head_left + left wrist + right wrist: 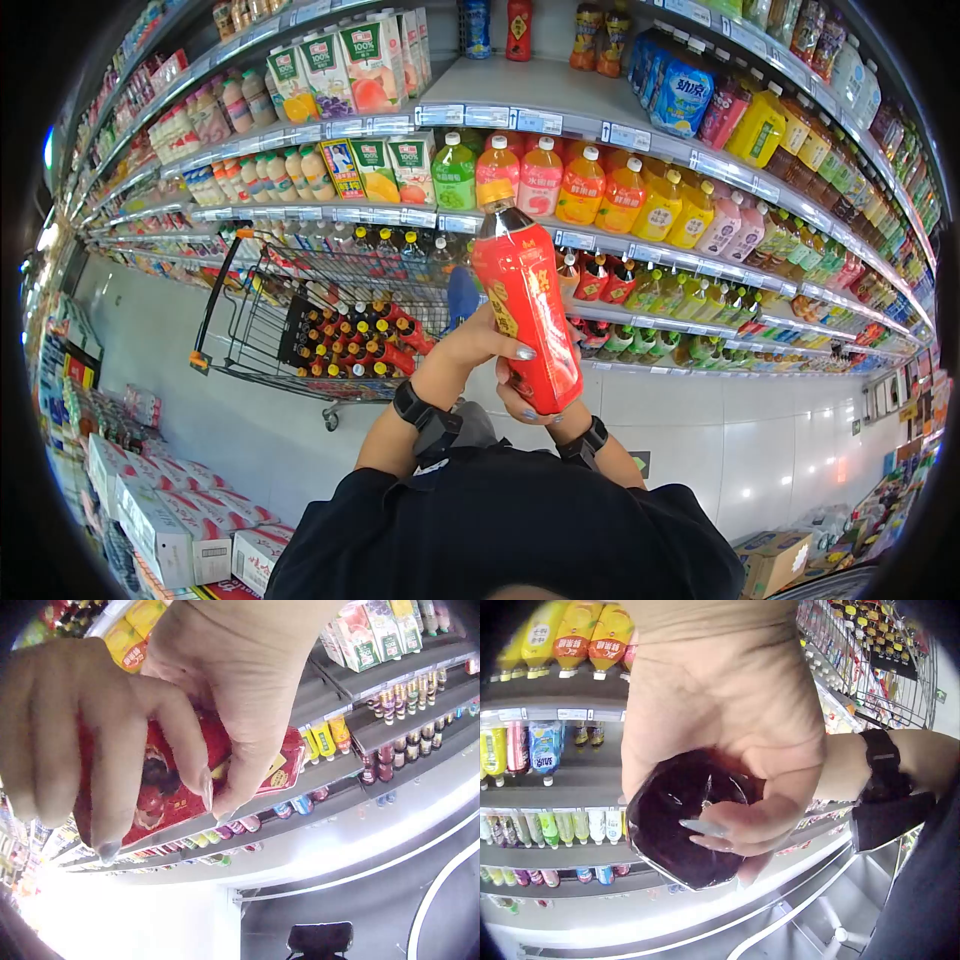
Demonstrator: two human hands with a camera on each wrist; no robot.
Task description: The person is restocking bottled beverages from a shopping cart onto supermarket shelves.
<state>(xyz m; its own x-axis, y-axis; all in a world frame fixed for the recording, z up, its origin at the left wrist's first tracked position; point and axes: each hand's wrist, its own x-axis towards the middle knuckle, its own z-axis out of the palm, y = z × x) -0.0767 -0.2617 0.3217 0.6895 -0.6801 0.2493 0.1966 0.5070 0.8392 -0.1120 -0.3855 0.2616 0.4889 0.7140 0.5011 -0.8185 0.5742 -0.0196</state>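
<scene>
A large drink bottle with a red label, dark contents and an orange-yellow cap is held up in front of the body, tilted with its cap toward the shelves. My left hand grips its lower side, thumb lying across the label. Around the base, my right hand curls its fingers. In the left wrist view, the fingers of the left hand spread over the red label. The right wrist view shows the bottle's dark faceted bottom, with fingertips of the right hand on it.
A wire shopping cart stands at left, with a black crate of dark, yellow-capped bottles inside. Curved shelves of juice bottles and cartons run ahead. Stacked white-and-red cartons lie at lower left, a cardboard box at lower right.
</scene>
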